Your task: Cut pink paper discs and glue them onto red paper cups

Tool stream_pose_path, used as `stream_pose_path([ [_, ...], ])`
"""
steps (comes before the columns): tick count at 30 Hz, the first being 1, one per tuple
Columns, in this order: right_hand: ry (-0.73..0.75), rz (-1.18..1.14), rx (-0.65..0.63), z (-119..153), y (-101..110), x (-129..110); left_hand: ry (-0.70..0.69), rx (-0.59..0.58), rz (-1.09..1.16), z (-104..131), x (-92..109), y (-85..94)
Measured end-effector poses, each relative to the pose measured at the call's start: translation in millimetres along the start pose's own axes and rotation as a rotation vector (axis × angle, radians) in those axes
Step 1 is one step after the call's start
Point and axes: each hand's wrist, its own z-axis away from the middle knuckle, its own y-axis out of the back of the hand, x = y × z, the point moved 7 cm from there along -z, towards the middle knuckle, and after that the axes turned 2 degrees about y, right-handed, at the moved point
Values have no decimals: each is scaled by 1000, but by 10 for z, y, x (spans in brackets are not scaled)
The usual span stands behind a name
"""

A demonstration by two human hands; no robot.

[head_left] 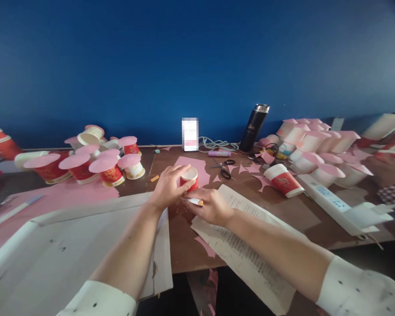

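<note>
My left hand [168,186] is closed around a red paper cup [189,174], whose pale round end faces up. Behind the cup lies a sheet of pink paper [202,172]; whether the cup rests on it I cannot tell. In my right hand [216,207], a slim white pen [194,201] with an orange end sits between the fingers, close against the cup's lower side. Its tip is hidden. Black-handled scissors [226,169] lie open beyond my right hand, among pink paper scraps [252,167].
Cups topped with pink discs stand at left [107,171] and right [316,145]. A red-and-white cup [285,181] lies near a power strip [332,202]. A black flask [255,129] and a lit phone [190,134] stand by the blue wall. Printed paper [250,254] and white board [95,245] lie in front.
</note>
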Motion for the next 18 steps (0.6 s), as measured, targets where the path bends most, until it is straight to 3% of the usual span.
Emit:
stream_pose_path([
  [7,-50,91,-17,-38,-88,33,3,-8,13,-1,-6,-4],
  [18,-88,-9,62,-30,-78,106,-15,-1,24,-9,14,6],
])
